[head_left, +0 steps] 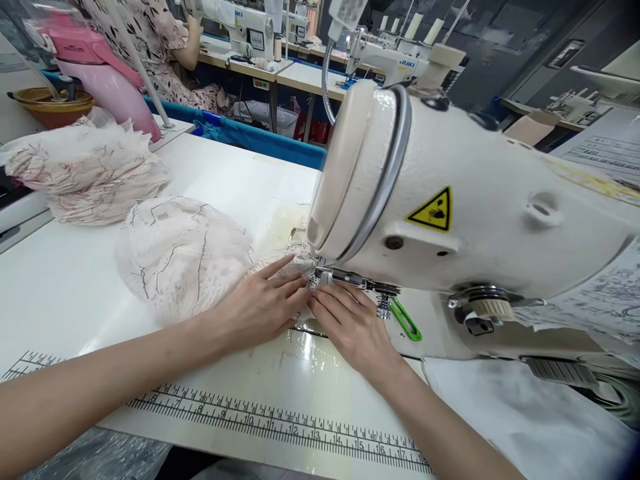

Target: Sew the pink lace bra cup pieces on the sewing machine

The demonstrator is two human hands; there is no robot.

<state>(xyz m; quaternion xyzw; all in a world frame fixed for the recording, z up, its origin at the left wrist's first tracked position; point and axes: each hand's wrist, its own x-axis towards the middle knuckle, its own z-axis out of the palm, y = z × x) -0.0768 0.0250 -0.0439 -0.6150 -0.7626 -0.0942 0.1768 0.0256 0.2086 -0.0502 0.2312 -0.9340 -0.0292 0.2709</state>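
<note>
A cream sewing machine point(475, 200) fills the right half of the view, its head over a white table point(75, 287). A bunched piece of pale lace fabric point(185, 257) lies left of the needle area, with one edge running under the presser foot point(320, 277). My left hand point(263, 303) lies flat on that fabric edge, fingers stretched toward the foot. My right hand point(350, 323) rests beside it, fingers extended and pressing the fabric just in front of the foot. The needle itself is hidden by the machine head.
A second heap of the same lace fabric point(85, 173) sits at the far left. A printed ruler point(280, 427) runs along the table's front edge. A green clip point(406, 320) lies under the machine arm. A pink bottle point(107, 73) stands at the back; another person point(160, 47) works behind.
</note>
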